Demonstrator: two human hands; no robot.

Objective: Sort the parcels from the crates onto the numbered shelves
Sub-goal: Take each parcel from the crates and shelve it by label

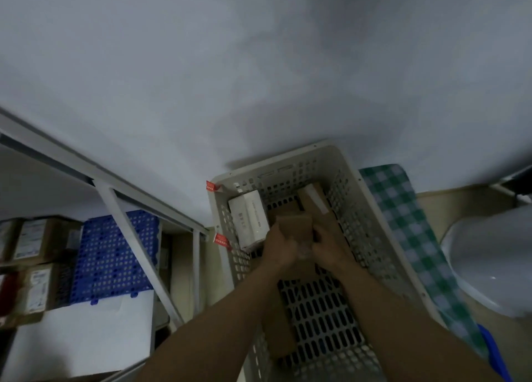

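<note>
Crate walls (371,212) crowd you here: with the white box (249,219) just beside the small brown parcel (295,224) that your left hand (280,249) and right hand (328,247) grasp low inside, fingers (281,233) curled around it, a hurried lift could snag it or loosen your hold.

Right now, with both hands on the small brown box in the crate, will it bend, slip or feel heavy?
The small brown box shows straight edges between the left hand and right hand, so probably stiff. Matte cardboard should not slip. Small, so likely light, but its contents are hidden.
</note>
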